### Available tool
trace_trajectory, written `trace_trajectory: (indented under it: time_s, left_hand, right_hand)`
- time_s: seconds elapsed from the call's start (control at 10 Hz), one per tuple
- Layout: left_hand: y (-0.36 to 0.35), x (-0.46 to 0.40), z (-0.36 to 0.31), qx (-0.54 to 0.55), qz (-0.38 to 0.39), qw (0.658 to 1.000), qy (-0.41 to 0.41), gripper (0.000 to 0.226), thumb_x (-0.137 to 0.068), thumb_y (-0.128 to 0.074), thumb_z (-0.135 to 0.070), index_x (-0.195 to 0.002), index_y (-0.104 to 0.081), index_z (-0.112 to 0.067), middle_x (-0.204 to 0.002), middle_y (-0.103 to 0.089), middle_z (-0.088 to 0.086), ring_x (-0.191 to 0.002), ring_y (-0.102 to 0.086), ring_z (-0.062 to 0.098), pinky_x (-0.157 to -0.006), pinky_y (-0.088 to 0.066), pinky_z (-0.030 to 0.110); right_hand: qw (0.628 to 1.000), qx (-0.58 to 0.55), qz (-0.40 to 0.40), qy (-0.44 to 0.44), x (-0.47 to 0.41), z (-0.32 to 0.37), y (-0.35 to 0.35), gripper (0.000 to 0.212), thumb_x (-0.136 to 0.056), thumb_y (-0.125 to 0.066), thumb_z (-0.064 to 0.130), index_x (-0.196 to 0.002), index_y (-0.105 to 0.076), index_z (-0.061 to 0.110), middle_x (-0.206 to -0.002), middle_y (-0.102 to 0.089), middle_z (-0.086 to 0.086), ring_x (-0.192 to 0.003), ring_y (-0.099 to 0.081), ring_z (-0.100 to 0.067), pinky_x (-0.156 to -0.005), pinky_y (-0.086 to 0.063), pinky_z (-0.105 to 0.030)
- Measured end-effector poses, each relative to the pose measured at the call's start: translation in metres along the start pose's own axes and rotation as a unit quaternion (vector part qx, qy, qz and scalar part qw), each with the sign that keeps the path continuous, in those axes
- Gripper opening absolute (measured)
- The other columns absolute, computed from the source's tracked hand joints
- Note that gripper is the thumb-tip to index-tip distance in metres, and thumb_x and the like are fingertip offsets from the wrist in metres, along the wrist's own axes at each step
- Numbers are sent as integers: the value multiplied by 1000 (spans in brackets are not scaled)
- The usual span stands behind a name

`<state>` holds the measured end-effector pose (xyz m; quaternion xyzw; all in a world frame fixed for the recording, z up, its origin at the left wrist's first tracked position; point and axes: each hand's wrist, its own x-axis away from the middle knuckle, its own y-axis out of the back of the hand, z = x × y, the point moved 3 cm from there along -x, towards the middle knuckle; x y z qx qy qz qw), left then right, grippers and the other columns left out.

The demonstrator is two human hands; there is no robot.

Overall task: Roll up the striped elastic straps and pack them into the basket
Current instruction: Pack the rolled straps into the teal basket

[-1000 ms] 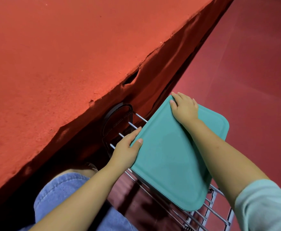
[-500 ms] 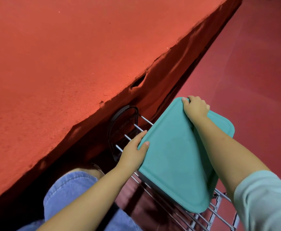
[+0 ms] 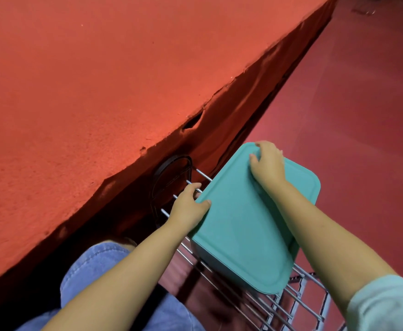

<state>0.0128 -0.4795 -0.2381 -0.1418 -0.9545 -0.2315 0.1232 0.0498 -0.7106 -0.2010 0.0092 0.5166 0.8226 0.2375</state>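
A teal lidded basket (image 3: 241, 232) sits on a metal wire rack (image 3: 277, 306) beside the table. My left hand (image 3: 188, 206) grips the lid's near-left edge, thumb on top and fingers curled under the rim. My right hand (image 3: 267, 163) lies on the lid's far corner with its fingers curled over the far edge. No striped elastic straps are in view; the lid hides the basket's inside.
A large red cloth-covered table (image 3: 88, 103) fills the left and top, its cloth hanging over the edge. A black curved frame (image 3: 169, 177) stands at the rack's far-left end. The dark red floor (image 3: 363, 103) lies to the right. My denim-clad leg (image 3: 105, 278) is below.
My left hand went from resting flat against the lid's edge to curling its fingers under the rim. My right hand curled over the far corner. The view shifted slightly.
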Motion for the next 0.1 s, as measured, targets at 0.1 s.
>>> trace_trajectory:
  time_s: [0.1]
  left_hand:
    - [10,5,-6,53,-38,998,-2,46,-90,-64,-20,-135,-52,-15,-97,-56,-9,-96,-55,15,-88,-42,24]
  right_hand:
    - [992,-75,32,91,32,34,-8,36,-93,-56,16,-128,-56,7,-132,-55,-11,-127,-46,-27,-110,-31,-38]
